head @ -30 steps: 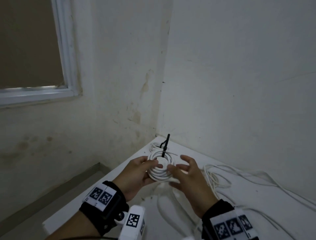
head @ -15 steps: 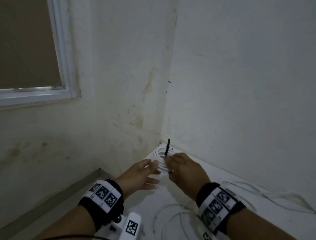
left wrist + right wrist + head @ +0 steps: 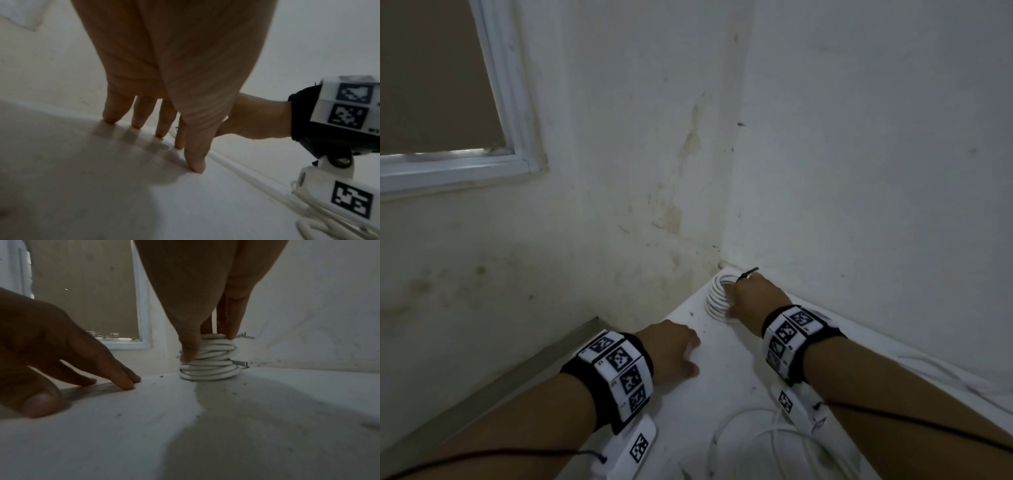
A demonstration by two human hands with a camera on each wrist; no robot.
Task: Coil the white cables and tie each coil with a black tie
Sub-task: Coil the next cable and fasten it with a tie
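A stack of coiled white cable (image 3: 715, 297) stands in the far corner of the white table (image 3: 726, 373). My right hand (image 3: 736, 295) grips the upper coil (image 3: 213, 345), thumb (image 3: 187, 353) on its near side and fingers (image 3: 232, 324) over the top. The black tie (image 3: 747, 272) sticks up just behind that hand. In the right wrist view two cut cable ends (image 3: 242, 365) poke out to the right of the stack. My left hand (image 3: 688, 353) holds nothing, and its straight fingertips (image 3: 136, 125) rest on the table left of the coils.
Loose white cable (image 3: 753, 431) lies in loops on the table under my right forearm and trails along the right wall (image 3: 941, 370). Walls meet right behind the coils. The table's left edge drops to a grey ledge (image 3: 524, 373). A window (image 3: 431, 85) is at upper left.
The tied coil, held up in both hands a second ago, has been carried to the far corner and set on the coil lying there. My left hand let go and dropped onto the table.
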